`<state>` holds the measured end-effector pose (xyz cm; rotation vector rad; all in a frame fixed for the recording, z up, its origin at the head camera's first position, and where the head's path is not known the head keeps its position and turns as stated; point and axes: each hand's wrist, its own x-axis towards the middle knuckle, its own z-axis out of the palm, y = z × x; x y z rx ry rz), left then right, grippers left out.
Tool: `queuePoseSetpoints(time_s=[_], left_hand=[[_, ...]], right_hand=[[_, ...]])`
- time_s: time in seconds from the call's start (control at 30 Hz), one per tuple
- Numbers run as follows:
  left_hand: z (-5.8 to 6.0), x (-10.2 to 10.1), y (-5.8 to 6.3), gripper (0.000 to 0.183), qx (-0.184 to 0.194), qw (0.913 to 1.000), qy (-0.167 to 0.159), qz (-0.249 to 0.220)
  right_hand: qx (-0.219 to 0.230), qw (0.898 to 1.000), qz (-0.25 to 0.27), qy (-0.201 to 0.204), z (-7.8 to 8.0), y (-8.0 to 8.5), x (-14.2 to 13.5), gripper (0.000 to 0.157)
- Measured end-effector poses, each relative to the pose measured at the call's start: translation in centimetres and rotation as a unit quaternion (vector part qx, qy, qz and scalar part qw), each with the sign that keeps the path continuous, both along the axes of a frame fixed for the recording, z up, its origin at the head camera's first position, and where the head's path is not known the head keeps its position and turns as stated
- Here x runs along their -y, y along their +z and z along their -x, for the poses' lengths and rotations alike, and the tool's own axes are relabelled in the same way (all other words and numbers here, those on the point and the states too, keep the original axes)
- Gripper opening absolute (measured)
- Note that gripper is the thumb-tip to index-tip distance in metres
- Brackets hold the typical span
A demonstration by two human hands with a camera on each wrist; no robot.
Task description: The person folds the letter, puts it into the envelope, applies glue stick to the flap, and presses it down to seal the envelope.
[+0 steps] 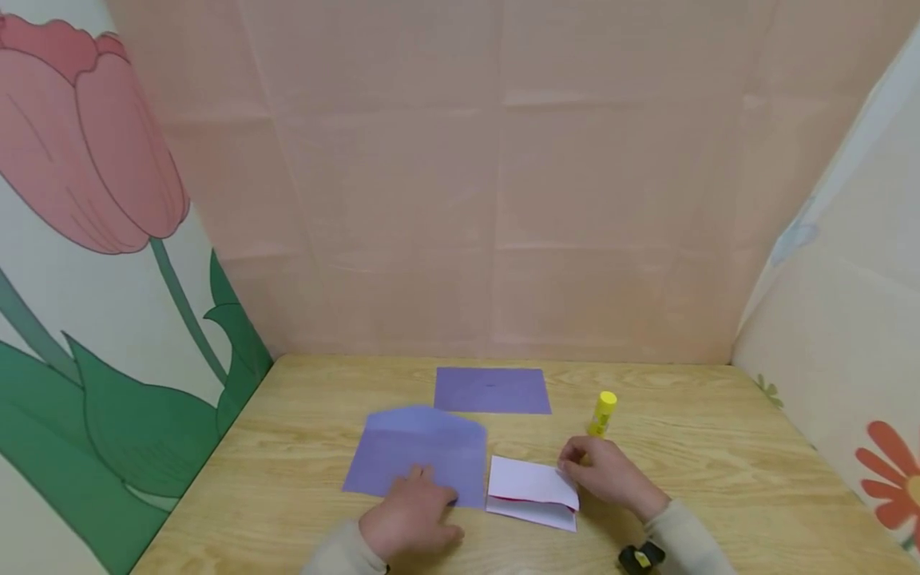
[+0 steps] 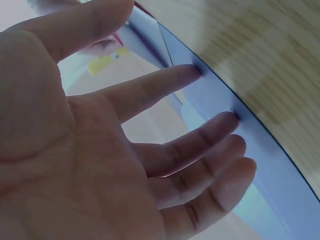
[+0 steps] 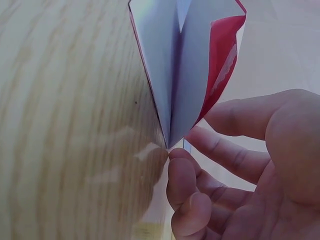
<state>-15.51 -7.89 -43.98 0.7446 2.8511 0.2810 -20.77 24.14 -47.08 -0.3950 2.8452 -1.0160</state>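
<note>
White card [image 1: 532, 487] is lying folded on the table [image 1: 302, 447], just beside the purple envelope [image 1: 424, 459], its opening facing the person; red is showing inside, most of it hiding between the layers. Right hand [image 1: 611, 475] is pinching the card's far right corner between thumb and fingers, covering the fold's end, while its last fingers are curling under, hard to make out from the head. Left hand [image 1: 413, 511] is resting loosely, fingers spreading, on the envelope's near edge and hiding part of it; in its wrist view, nearby things are blurring. Beyond the right hand, a yellow glue stick [image 1: 604, 411] is standing, its foot hiding behind the fingers. Farther back, a purple sheet [image 1: 492, 390] is lying flat, bearing a small mark too faint to read. Left-hand tulip [image 1: 93, 144] and right-hand red flower [image 1: 891, 479] are running off the view.
</note>
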Motion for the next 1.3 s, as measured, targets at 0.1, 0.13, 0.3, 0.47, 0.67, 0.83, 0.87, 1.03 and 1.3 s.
queuePoseSetpoints(time_s=[0.1, 0.13, 0.3, 0.47, 0.67, 0.83, 0.87, 1.03, 1.3], left_hand=[[-0.3, -0.7, -0.1, 0.044, -0.001, 0.9999, -0.011, -0.008], [-0.4, -1.0, -0.1, 0.044, 0.003, 0.9999, -0.012, -0.009], [-0.5, -1.9, -0.2, 0.045, 0.016, 0.9998, -0.011, -0.01], [-0.5, -2.5, -0.5, 0.049, 0.008, 0.9997, -0.022, -0.009], [-0.4, -2.5, -0.6, 0.052, 0.013, 0.999, -0.034, -0.024], [1.0, -0.8, -0.8, 0.053, -0.002, 0.9988, -0.026, -0.041], [1.5, -0.3, -0.8, 0.056, -0.01, 0.9987, -0.02, -0.046], [4.3, 2.7, -0.8, 0.078, -0.057, 0.9969, 0.016, -0.052], [6.3, 5.1, -1.0, 0.092, -0.012, 0.9965, 0.047, -0.068]], right_hand=[[0.001, 1.0, 0.0, 0.004, -0.1, 0.0, -0.2, 0.005], [0.001, 1.0, -0.001, 0.005, -0.2, 0.0, -0.3, 0.006], [0.006, 1.0, -0.011, 0.008, -0.3, 0.1, -0.7, 0.013], [0.015, 0.999, -0.04, -0.003, -0.1, 0.4, -0.9, 0.021], [0.003, 0.998, -0.068, -0.006, 0.1, 0.6, -1.0, 0.028], [-0.031, 0.996, -0.078, 0.017, 0.0, 0.5, -1.3, 0.031], [-0.034, 0.996, -0.077, 0.02, 0.0, 0.5, -1.3, 0.032], [-0.022, 0.997, -0.08, 0.007, 0.0, 0.7, -1.4, 0.032], [0.02, 0.996, -0.084, -0.038, -0.3, 0.9, -1.2, 0.032]])
